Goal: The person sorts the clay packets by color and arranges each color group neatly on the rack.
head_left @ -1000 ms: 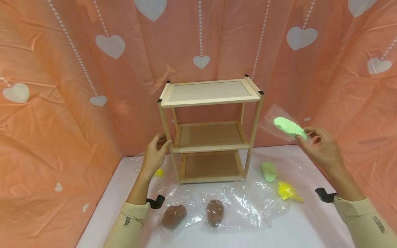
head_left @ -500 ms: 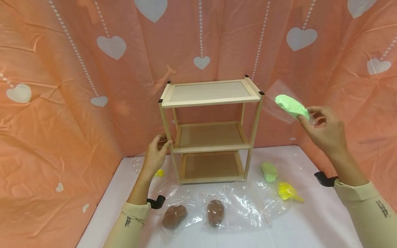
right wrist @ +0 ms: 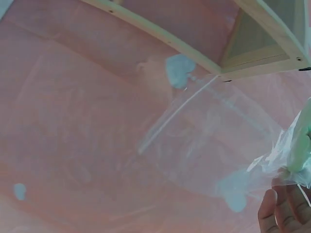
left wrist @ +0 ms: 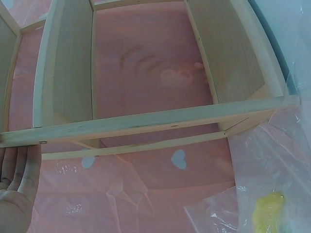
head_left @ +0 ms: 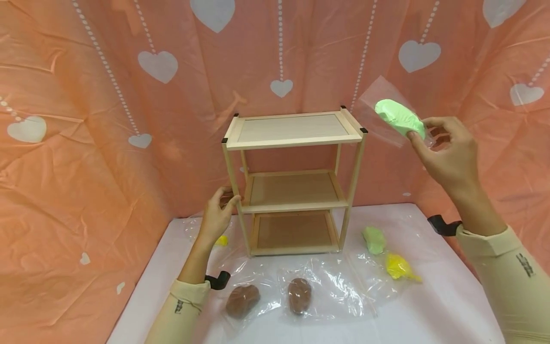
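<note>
A three-tier wooden shelf (head_left: 296, 209) stands upright on the white table. My left hand (head_left: 218, 215) grips its left front post near the middle tier, with the thumb in front; the left wrist view shows the fingers (left wrist: 19, 170) at the post's edge. My right hand (head_left: 455, 155) pinches one end of a clear zip bag (right wrist: 209, 141) holding a light green clay-like lump (head_left: 399, 116). This bag is raised in the air right of the shelf's top tier, apart from it. In the right wrist view the lump is partly cut off at the edge.
Bagged brown lumps (head_left: 242, 301) lie in front of the shelf. To its right lie a bagged green lump (head_left: 374, 240) and a yellow one (head_left: 399, 266). Another yellow lump (head_left: 222, 241) lies behind my left forearm. A pink heart-print curtain (head_left: 172, 105) surrounds the table.
My right hand has risen with the bagged green lump, from about the middle tier's height to above the top tier. My left hand has stayed on the post.
</note>
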Action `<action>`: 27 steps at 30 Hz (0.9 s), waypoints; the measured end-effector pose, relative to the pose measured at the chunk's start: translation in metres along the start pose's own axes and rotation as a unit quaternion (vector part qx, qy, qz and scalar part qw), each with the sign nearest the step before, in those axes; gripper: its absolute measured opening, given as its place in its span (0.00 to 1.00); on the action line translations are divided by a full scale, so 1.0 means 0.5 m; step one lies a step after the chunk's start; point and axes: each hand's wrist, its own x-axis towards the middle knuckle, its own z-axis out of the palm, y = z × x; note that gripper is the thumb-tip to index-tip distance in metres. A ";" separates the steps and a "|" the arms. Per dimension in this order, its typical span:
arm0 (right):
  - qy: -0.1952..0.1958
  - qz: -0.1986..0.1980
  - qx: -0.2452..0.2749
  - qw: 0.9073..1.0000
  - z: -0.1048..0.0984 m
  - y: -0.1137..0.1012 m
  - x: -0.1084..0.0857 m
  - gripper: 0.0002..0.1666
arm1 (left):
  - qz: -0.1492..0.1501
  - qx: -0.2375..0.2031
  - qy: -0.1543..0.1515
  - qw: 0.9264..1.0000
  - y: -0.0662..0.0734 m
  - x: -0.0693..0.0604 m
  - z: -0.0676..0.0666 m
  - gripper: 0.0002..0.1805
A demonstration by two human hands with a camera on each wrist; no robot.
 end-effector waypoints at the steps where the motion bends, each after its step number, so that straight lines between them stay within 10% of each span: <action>1: 0.002 -0.002 0.000 1.000 0.003 -0.006 0.005 0.20 | 0.000 -0.001 0.000 1.000 -0.001 0.000 0.000 0.16; 16: 0.059 -0.015 0.007 0.998 0.065 -0.066 0.065 0.22 | 0.000 -0.010 0.009 1.000 -0.006 0.002 0.002 0.13; 27: 0.031 -0.067 0.022 0.997 0.131 -0.110 0.083 0.19 | 0.007 -0.014 0.009 1.000 -0.007 0.002 0.002 0.14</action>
